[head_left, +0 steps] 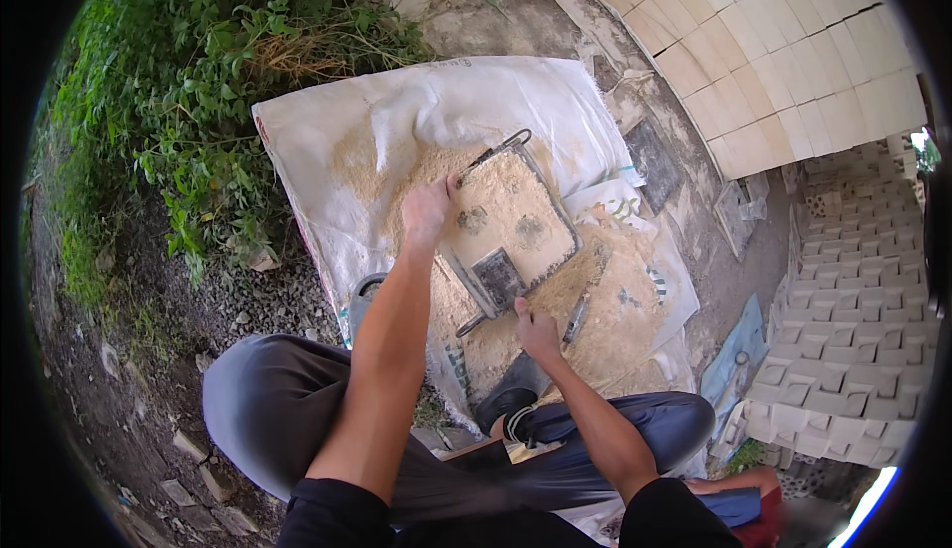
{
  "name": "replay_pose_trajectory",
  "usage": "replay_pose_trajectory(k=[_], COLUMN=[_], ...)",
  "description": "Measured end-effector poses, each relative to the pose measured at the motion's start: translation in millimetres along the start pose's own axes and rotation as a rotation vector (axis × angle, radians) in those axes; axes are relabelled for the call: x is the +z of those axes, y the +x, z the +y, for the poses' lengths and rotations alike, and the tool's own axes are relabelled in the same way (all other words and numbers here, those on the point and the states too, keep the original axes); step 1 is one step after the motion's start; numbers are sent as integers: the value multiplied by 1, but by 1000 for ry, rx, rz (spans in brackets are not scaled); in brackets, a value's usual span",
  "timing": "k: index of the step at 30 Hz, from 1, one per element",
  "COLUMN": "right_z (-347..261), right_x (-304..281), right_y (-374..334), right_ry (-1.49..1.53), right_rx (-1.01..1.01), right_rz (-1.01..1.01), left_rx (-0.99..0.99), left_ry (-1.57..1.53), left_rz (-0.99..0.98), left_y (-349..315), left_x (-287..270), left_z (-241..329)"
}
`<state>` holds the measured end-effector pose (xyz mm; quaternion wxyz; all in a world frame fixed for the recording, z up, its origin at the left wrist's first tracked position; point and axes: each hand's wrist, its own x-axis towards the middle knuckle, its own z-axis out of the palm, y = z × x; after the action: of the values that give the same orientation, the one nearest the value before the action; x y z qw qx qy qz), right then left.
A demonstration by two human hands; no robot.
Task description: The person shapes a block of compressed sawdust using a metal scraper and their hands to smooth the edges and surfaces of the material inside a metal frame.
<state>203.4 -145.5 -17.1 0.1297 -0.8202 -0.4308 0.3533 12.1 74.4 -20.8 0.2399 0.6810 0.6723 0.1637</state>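
A rectangular metal mould [563, 213] filled with pale, sandy powder [501, 199] rests on white woven sacking. Wire handles stick out at its far and near ends, and two dark round patches show in the powder. My left hand [428, 213] is closed on the mould's left rim, thumb over the edge. My right hand [538, 334] is closed at the near edge, its thumb by the corner of a small dark rectangular plate [499, 277]. Whether these fingers hold the plate or the rim is hidden. A slim dark tool [575, 319] lies just right of my right hand.
Loose powder covers much of the sacking [535, 87]. A grey rounded container [368, 288] stands beside my left forearm. Green plants [188, 92] grow at the left. Stacked pale blocks [833, 300] line the right. Another person's arm [739, 483] shows at the lower right.
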Motion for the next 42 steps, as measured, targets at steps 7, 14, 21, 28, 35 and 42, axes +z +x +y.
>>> replay_pose_trajectory(k=[7,14,21,28,35,42], right_z=[16,14,1,1,16,44], right_x=[-10,-20,-31,-50,-52,-54], right_y=[0,4,17,28,47,77], right_ry=[-125,151,38,26,-66,9], right_rx=[-10,-81,-6,54,104,212], right_rz=[1,-32,47,98,114,181], left_rx=[0,-8,4,-25,-31,-4], left_ry=[-38,17,27,16,22,-9], left_rz=[64,34,66,67,44,21], left_y=[-2,-6,-5,-2,-5,-4], left_x=[5,1,-4,-1,-2,-14], left_z=[8,9,8,8,14,19])
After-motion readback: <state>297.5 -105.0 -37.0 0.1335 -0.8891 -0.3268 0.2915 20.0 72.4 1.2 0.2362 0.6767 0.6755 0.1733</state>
